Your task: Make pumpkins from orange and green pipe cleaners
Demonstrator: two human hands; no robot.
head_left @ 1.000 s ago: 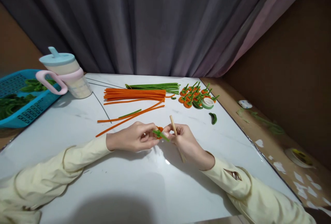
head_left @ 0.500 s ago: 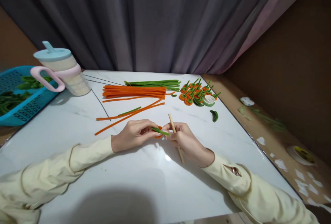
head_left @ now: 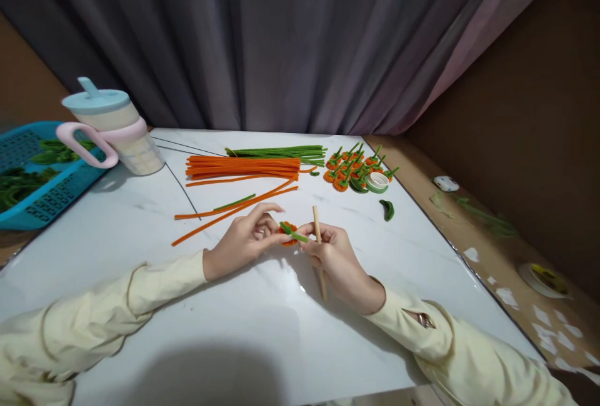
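Note:
A small pumpkin [head_left: 288,243] of orange pipe cleaner, with green pipe cleaner crossing its top, sits between my hands above the white table. The fingertips of my right hand [head_left: 335,256] pinch it at its right side. That same hand also keeps a thin wooden stick [head_left: 315,215] between its fingers, slanting down toward me. My left hand [head_left: 250,234] has its thumb tip against the pumpkin's left side, while its index finger is raised and apart. Beyond my hands lie an orange pipe cleaner bundle [head_left: 244,167] and a green pipe cleaner bundle [head_left: 276,150].
Several finished pumpkins [head_left: 341,185] with green stems cluster at the back right, beside a roll of green tape [head_left: 377,182]. A curled green piece [head_left: 387,210] lies nearer. To the left stand a lidded cup [head_left: 126,143] and a blue basket [head_left: 51,197] with green pieces inside.
My left index finger has lifted off the pumpkin, leaving the thumb against it. More of the orange and the crossed green shows now. The stick has tipped more upright.

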